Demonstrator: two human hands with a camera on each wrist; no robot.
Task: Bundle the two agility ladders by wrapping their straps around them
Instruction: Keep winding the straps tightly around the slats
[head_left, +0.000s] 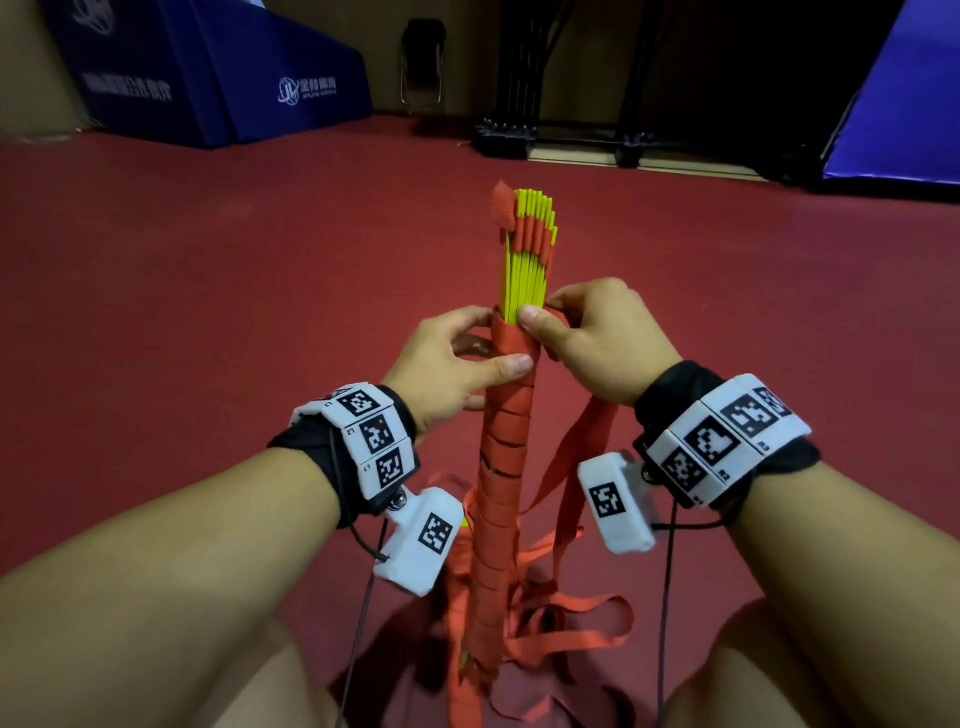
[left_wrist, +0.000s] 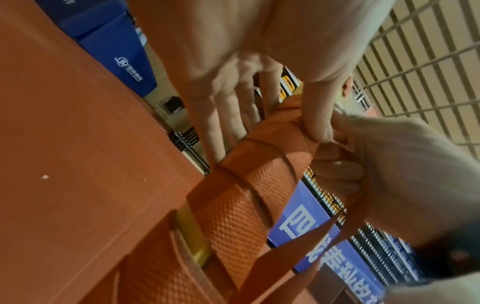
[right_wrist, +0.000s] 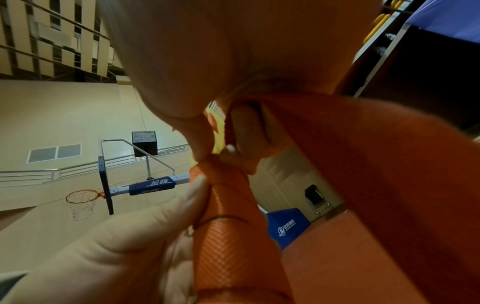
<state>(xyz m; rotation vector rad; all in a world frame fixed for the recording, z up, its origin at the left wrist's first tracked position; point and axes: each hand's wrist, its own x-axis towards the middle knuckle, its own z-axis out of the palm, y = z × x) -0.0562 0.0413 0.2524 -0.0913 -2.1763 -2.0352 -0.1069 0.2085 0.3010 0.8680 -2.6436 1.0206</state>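
1. The strap (left_wrist: 233, 207) wound round the ladder bundle (head_left: 506, 441) is orange woven webbing, matt, with a bumpy diamond texture up close.
2. The yellow rungs (head_left: 524, 260) poking out above the wrap look like smooth plastic, a bit shiny.
3. The floor (head_left: 208, 260) under the bundle is matt red, smooth-ish.
4. The wrist bands (head_left: 311, 441) look like black cloth.

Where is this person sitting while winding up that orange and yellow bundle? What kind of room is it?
Most likely an indoor sports hall. A basketball hoop on a backboard stand rises against a high wall, blue padded mats stand at the edge, and the red floor looks like court flooring.
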